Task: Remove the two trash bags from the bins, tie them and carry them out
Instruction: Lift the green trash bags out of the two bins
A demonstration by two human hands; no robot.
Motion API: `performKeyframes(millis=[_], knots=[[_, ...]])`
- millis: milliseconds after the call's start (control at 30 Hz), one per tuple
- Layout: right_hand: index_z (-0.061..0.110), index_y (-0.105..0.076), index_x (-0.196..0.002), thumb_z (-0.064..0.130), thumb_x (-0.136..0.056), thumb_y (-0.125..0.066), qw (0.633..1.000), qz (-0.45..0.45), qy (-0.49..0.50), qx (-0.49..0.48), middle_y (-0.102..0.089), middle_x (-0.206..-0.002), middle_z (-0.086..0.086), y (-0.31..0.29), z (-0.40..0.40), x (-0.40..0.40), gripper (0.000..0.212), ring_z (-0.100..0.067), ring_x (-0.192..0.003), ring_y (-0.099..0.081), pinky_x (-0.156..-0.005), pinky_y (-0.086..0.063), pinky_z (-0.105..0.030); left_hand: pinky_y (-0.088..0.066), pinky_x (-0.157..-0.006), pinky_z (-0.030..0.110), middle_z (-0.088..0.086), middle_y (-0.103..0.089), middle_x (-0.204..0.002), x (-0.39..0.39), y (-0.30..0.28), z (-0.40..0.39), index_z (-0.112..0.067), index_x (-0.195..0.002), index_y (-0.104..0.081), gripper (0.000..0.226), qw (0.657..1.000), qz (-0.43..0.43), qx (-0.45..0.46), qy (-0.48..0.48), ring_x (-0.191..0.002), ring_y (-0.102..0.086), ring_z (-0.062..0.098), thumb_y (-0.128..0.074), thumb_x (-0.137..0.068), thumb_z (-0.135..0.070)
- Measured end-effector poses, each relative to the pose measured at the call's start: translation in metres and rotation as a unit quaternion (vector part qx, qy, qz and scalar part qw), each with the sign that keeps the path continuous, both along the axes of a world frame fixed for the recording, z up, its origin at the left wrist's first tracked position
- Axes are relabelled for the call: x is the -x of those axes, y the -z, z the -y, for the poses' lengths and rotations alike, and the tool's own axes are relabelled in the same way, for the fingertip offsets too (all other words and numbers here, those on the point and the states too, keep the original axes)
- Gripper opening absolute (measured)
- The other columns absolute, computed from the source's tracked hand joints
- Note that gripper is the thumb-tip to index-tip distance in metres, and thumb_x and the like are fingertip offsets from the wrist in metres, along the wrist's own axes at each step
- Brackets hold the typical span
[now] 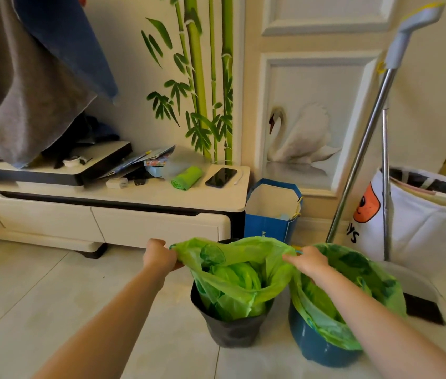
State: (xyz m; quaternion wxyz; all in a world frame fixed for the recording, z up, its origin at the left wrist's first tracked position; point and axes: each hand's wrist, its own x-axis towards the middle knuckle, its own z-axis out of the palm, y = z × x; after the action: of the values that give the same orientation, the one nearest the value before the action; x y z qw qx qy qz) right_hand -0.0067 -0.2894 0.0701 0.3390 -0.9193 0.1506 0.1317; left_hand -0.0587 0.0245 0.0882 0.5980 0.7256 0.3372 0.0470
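A broom [364, 149] leans by my blue bin [317, 343]; my left hand [160, 255] and right hand [308, 259] each pinch the green bag [232, 277] rim above the black bin [230, 329].

Two bins [232, 329] [314, 343] side by side on floor, bag [232, 272] in each; cabinet [123, 198] behind.

Two hands are in view, a left hand [160, 255] and a right hand [308, 259]. There are two bins on the floor, a black bin [230, 328] and a blue bin [314, 346], and two green trash bags, one in the black bin [232, 283] and one in the blue bin [353, 280]. The low table [189, 199] carries one roll of green bags [187, 177], one phone [220, 177] and one white charger [116, 183]. One blue paper bag [271, 212] and one white fabric bag [421, 214] stand by the wall, with two metal poles [361, 157] leaning there and one dustpan [421, 296].
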Motion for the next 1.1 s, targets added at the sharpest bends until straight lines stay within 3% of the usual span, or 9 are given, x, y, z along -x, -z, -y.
performKeyframes(millis=[33,133,233,333,533,767,900,1033,1100], knots=[[0.002,-0.057,-0.116,0.044,-0.084,-0.063,1.000,0.008,-0.013,0.014,-0.063,-0.105,-0.011,0.005,-0.001,-0.003,0.053,-0.029,-0.100,-0.060,-0.072,-0.045,-0.029,-0.059,-0.069,0.039,0.025,-0.056,-0.119,-0.001,0.001,-0.002,-0.001,-0.121,-0.049,0.040,1.000,0.004,0.003,0.007,-0.086,-0.068,0.038,-0.057,-0.084,0.009],[0.003,-0.066,-0.094,0.035,-0.085,-0.064,0.999,0.035,-0.016,0.031,-0.056,-0.070,-0.002,0.010,-0.005,-0.009,0.033,-0.027,-0.078,-0.060,-0.048,-0.035,-0.026,-0.058,-0.071,0.036,0.029,-0.066,-0.105,-0.001,0.001,-0.004,0.000,-0.084,-0.065,0.013,0.999,0.021,0.008,0.027,-0.081,-0.068,0.036,-0.058,-0.082,0.011],[0.006,-0.063,-0.073,0.025,-0.085,-0.064,0.997,0.073,0.007,0.024,-0.053,-0.062,-0.003,0.005,-0.006,-0.014,0.023,-0.023,-0.063,-0.053,-0.045,-0.031,-0.026,-0.057,-0.073,0.036,0.029,-0.066,-0.102,-0.004,-0.002,-0.006,0.000,-0.078,-0.065,0.017,0.999,0.041,0.013,0.010,-0.085,-0.068,0.040,-0.057,-0.081,0.016],[0.009,-0.053,-0.057,0.021,-0.085,-0.063,0.995,0.103,0.012,0.004,-0.050,-0.057,-0.005,-0.005,-0.007,-0.018,0.032,-0.022,-0.055,-0.048,-0.047,-0.030,-0.029,-0.058,-0.071,0.035,0.026,-0.067,-0.098,-0.004,-0.009,-0.003,-0.002,-0.073,-0.065,0.022,0.999,0.048,0.015,-0.007,-0.081,-0.069,0.039,-0.055,-0.082,0.015],[0.009,-0.054,-0.065,0.022,-0.085,-0.064,0.982,0.169,0.033,-0.079,-0.046,-0.059,-0.003,-0.040,-0.011,-0.019,0.026,-0.024,-0.070,-0.050,-0.062,-0.035,-0.032,-0.056,-0.077,0.038,0.014,-0.064,-0.076,0.002,-0.040,0.008,-0.002,-0.083,-0.061,0.018,0.994,0.106,0.016,-0.014,-0.071,-0.066,0.031,-0.048,-0.090,0.009],[0.010,-0.054,-0.061,0.017,-0.088,-0.061,0.963,0.220,0.047,-0.149,-0.054,-0.068,-0.010,-0.096,-0.012,-0.001,0.028,-0.027,-0.073,-0.055,-0.061,-0.038,-0.032,-0.056,-0.077,0.037,0.018,-0.066,-0.092,0.014,-0.081,0.007,0.000,-0.097,-0.060,0.014,0.989,0.145,0.023,-0.002,-0.080,-0.067,0.031,-0.048,-0.094,0.004],[0.004,-0.064,-0.085,0.015,-0.090,-0.058,0.948,0.259,0.041,-0.180,-0.058,-0.076,-0.010,-0.132,-0.015,0.018,0.014,-0.023,-0.069,-0.054,-0.054,-0.036,-0.030,-0.056,-0.076,0.036,0.020,-0.065,-0.094,0.025,-0.107,0.006,0.003,-0.102,-0.062,0.015,0.985,0.174,0.015,-0.003,-0.080,-0.068,0.030,-0.050,-0.093,0.004],[0.010,-0.055,-0.065,0.019,-0.088,-0.058,0.940,0.283,0.054,-0.183,-0.059,-0.076,-0.012,-0.165,-0.015,0.035,0.025,-0.025,-0.077,-0.056,-0.060,-0.038,-0.029,-0.057,-0.072,0.033,0.013,-0.066,-0.090,0.042,-0.134,0.007,-0.009,-0.090,-0.063,0.014,0.980,0.198,-0.007,0.008,-0.075,-0.068,0.023,-0.051,-0.095,-0.003],[0.007,-0.056,-0.067,0.017,-0.088,-0.055,0.937,0.292,0.052,-0.184,-0.058,-0.074,-0.013,-0.178,-0.014,0.048,0.024,-0.026,-0.076,-0.056,-0.063,-0.038,-0.031,-0.055,-0.066,0.026,0.009,-0.065,-0.085,0.055,-0.147,0.010,-0.010,-0.084,-0.063,0.020,0.976,0.216,-0.019,0.024,-0.074,-0.066,0.018,-0.049,-0.095,-0.001]])
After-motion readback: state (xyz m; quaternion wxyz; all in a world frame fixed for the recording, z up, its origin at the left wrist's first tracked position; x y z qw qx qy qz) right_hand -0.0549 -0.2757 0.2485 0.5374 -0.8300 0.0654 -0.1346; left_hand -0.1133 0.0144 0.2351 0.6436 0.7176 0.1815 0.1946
